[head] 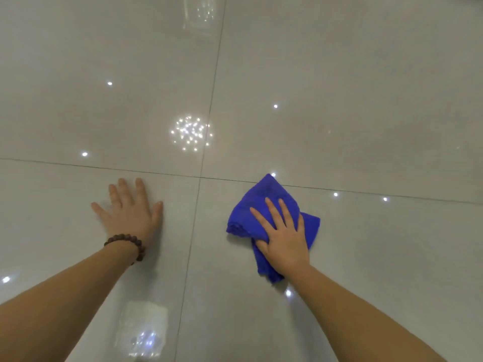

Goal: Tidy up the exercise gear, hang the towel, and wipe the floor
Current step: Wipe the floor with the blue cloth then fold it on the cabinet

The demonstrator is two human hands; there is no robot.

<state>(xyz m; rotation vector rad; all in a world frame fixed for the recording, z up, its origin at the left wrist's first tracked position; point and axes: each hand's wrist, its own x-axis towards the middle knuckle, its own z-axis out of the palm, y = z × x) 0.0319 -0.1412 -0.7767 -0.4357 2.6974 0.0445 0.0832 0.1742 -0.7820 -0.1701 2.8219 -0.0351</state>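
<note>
A bunched blue cloth (264, 199) lies on the glossy grey tiled floor (339, 113), right of where the tile seams cross. My right hand (283, 236) presses flat on it with straight, spread fingers and covers its lower middle. My left hand (130, 207) rests flat on the bare tile to the left, fingers spread, holding nothing. A brown bead bracelet (128, 242) circles the left wrist.
Dark grout lines cross at about the centre (200, 177). Ceiling lights reflect as bright spots on the tiles, the largest cluster (192, 133) ahead of my hands. Bare floor stretches on all sides.
</note>
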